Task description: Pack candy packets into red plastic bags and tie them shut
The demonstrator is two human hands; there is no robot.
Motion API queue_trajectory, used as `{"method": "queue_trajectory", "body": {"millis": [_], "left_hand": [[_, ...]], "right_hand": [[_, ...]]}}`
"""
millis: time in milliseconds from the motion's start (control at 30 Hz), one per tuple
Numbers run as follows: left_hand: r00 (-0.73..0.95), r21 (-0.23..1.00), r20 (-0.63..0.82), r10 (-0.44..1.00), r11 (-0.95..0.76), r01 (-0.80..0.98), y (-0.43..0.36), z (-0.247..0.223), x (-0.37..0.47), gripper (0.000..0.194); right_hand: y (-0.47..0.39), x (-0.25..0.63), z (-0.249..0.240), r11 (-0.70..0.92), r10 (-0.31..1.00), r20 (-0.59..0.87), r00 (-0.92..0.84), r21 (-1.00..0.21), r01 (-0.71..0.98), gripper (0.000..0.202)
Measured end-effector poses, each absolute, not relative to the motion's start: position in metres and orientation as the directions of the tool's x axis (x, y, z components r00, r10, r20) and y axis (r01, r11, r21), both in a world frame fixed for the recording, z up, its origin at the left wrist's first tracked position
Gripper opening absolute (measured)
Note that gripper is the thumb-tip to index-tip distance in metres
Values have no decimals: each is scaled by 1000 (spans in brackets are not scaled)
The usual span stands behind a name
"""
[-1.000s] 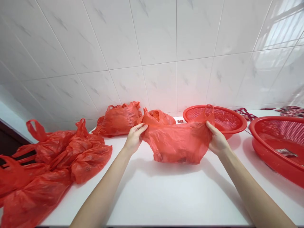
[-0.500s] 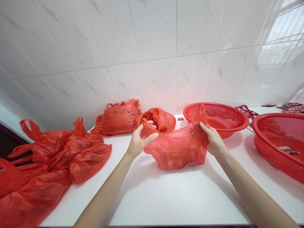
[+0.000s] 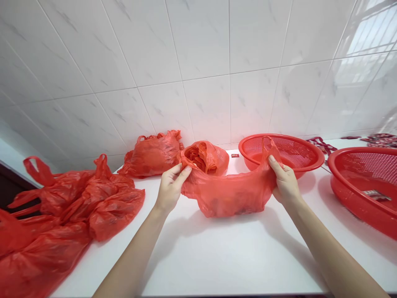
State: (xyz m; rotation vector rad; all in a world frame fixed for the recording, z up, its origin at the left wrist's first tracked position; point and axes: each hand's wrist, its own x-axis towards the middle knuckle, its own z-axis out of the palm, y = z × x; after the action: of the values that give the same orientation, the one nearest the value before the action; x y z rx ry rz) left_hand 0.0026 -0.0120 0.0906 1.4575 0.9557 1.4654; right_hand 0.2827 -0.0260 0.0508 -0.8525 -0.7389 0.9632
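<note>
One red plastic bag (image 3: 232,196), held, thin film, w/ long axis running L–R btwn L hand (image 3: 170,188) and R hand (image 3: 285,182). Directly to R of L hand, directly to L of R hand; neither hand clearly nearer, one at each end. Slack upper edge dipping btwn grips; body sagging below, above white tabletop (image 3: 232,256), w/ soft shadow. Contents: darker patches thru film, ident. unclear.

L hand: nearly closed, thumb and fingers pinching upper L end. R hand: part-closed, thumb on near face, fingers partly hidden behind R end; handle loop upright just beyond thumb.

Beyond L hand, slightly R: 1 open-mouthed bag (image 3: 218,159), red, crumpled film inside; overlapped in view by held bag's L end, contact n/c. Beyond and L of L hand: 1 bulging bag (image 3: 151,155), red. Well L of L hand: grp. of red bags (image 3: 114,203), handles up, exact qty unclear.

Just beyond R hand: 1 perforated basket (image 3: 299,153), red. Well R of same: 1 larger basket (image 3: 356,198), red, w/ small packet (image 3: 376,195) inside. Beyond, btwn hands: 1 tiny red packet (image 3: 235,155), flat, near tiled wall (image 3: 204,99). Far R, beyond R hand: patterned straps (image 3: 322,145), dk. red/white, approx. ID only.
</note>
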Motion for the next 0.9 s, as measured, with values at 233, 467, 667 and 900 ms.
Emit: {"method": "queue_trajectory", "body": {"millis": [233, 467, 667, 900], "left_hand": [[-13, 950, 303, 953, -303, -81, -7, 90, 4, 46], [5, 971, 225, 974, -224, -84, 18, 76, 5, 50], [10, 970, 224, 975, -222, -96, 25, 75, 8, 50], [55, 956, 278, 959, -271, -110, 19, 68, -6, 52]], "right_hand": [[-26, 284, 49, 275, 916, 102, 387, -864, -422, 47], [-18, 286, 41, 104, 971, -5, 241, -894, -437, 50], [-22, 295, 43, 161, 980, 192, -51, -920, -357, 56], [-34, 307, 50, 173, 932, 184, -311, -983, -65, 55]]}}
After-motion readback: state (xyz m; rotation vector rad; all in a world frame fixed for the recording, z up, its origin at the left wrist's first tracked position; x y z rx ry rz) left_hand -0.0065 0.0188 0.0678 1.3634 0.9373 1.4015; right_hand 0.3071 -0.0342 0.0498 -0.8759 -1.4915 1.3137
